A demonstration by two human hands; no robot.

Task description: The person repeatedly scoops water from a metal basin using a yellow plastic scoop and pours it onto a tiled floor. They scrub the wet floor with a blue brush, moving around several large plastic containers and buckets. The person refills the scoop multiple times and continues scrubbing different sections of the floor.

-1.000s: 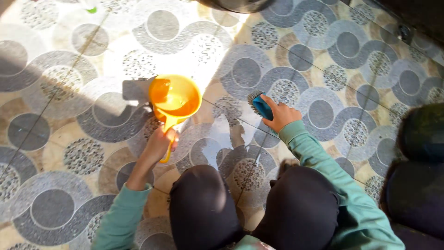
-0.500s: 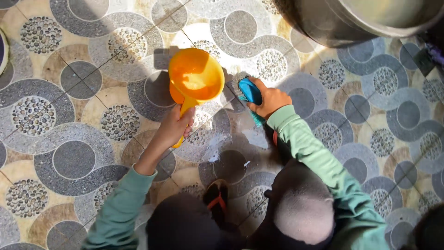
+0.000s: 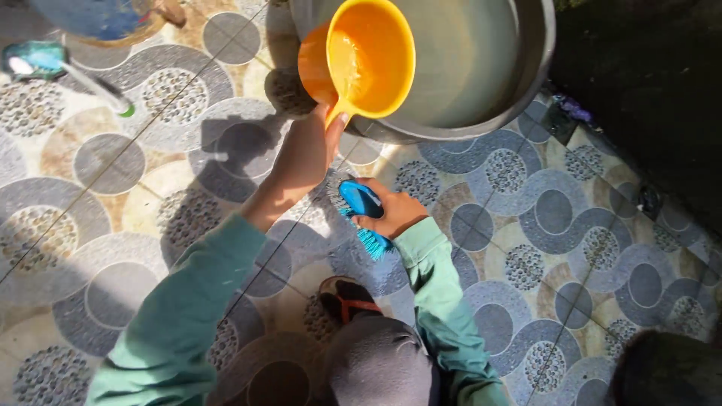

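An orange plastic dipper (image 3: 359, 62) is gripped by its short handle in the left hand (image 3: 304, 154), fingers wrapped tight around the handle with the thumb pressed just under the cup's rim. The dipper is held raised and tilted, its mouth turned toward the camera, directly over the near rim of a large metal basin (image 3: 526, 83); that position suits dipping or lifting water, though which one cannot be told. A thin film of water and a bright glint are seen on the cup's inner wall; how much sits in the bottom cannot be told. The basin is seen to hold water, slightly cloudy, the level well below the rim. A blue scrub brush (image 3: 361, 210) with teal bristles is clamped in the right hand (image 3: 395, 214), fingers curled over its back, bristle side turned down and outward, kept low near the patterned floor tiles (image 3: 556, 225) and just beside the left wrist. Whether the bristles touch the tile cannot be told. Both forearms are covered by green sleeves (image 3: 180, 316). A sandal with red straps (image 3: 346, 301) is seen below the brush. At upper left, a teal-headed tool with a pale handle (image 3: 68, 71) lies on the tiles, well apart from both hands, and the edge of 1 more blue-and-brown vessel (image 3: 98, 19) is cut off by the frame.
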